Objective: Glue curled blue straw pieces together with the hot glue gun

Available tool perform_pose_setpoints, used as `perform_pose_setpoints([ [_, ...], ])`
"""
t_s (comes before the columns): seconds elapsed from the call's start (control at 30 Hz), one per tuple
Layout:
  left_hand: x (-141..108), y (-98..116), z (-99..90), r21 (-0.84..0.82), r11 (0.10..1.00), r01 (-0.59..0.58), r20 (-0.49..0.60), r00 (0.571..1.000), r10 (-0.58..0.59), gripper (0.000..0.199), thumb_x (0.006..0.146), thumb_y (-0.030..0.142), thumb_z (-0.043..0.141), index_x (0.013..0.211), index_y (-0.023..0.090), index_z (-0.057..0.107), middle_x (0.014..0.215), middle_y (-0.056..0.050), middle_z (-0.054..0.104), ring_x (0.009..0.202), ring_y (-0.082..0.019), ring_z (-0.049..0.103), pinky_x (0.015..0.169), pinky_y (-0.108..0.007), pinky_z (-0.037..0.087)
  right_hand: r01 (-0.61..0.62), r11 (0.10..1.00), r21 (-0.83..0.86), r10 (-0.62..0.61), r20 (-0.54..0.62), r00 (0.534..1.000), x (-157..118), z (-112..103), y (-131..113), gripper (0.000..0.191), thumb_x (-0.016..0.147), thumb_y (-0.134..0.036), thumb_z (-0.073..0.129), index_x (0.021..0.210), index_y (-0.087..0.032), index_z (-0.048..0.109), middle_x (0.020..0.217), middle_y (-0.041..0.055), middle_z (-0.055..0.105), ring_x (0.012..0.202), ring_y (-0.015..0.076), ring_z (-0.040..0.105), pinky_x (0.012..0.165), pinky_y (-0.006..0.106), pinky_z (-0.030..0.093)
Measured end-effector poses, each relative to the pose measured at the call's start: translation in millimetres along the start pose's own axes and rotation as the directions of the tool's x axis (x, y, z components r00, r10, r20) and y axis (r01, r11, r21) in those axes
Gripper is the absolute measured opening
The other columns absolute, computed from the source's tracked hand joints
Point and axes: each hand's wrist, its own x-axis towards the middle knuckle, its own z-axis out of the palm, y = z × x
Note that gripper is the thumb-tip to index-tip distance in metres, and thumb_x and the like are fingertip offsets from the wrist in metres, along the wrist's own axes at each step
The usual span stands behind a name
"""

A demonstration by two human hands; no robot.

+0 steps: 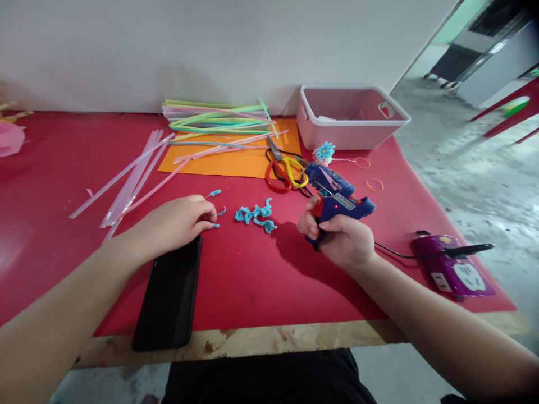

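A blue hot glue gun (343, 203) with a small red light is gripped in my right hand (345, 238), raised over the table's right side. My left hand (185, 221) rests low over the red surface, thumb and fingers pinched together at a small blue pipe cleaner piece (216, 225). Two other short blue bits (214, 193) lie just beyond those fingertips. Between my hands sits a twisted, curly cluster of blue pipe cleaner (255, 215). Behind the glue gun is a blue fuzzy flower (324, 152).
A black phone (172, 297) lies below my left wrist. Colourful pipe cleaners (219, 120) lie on orange paper (252, 163), with scissors (286, 168) nearby. Clear glue sticks (130, 185) are at left. A pink basket (345, 132) stands behind; a purple power strip (452, 266) is at right.
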Motion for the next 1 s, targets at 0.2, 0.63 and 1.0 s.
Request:
perform_pose_setpoints([
  [0.2,2,8,-2.7,0.018,1.0,0.011,0.103,0.995,-0.013,0.019,0.091,0.029,0.05,0.082,0.02,0.065,0.092,-0.008,0.068,0.083,-0.023,0.065,0.074,-0.034,0.047,0.012,1.0,-0.016,-0.012,0.005,1.0,0,-1,1,0.03,0.058,-0.021,0.058,0.089,-0.021,0.058,0.052,-0.0033,0.053,0.053,0.0151,0.042,0.058,0.034,0.034],
  [0.63,9,120,43.3,-0.65,0.734,-0.198,-0.338,0.94,-0.045,0.008,0.095,0.024,0.06,0.089,0.02,0.058,0.088,-0.004,0.072,0.08,-0.016,0.069,0.072,-0.027,0.053,0.073,0.969,-0.234,-0.098,-0.096,0.991,-6,2,11,0.032,0.068,-0.03,0.085,0.09,-0.023,0.062,0.073,-0.0028,0.066,0.062,0.0124,0.054,0.062,0.031,0.045],
  [1.0,11,105,54.8,-0.347,0.823,-0.449,-0.61,0.775,0.166,0.012,0.09,0.012,0.068,0.082,0.021,0.066,0.088,-0.005,0.081,0.085,-0.017,0.076,0.083,-0.03,0.058,-0.018,0.967,-0.254,0.008,-0.041,0.999,-2,-2,16,0.036,0.072,-0.04,0.088,0.091,-0.021,0.064,0.07,-0.0038,0.066,0.058,0.0094,0.054,0.058,0.027,0.046],
])
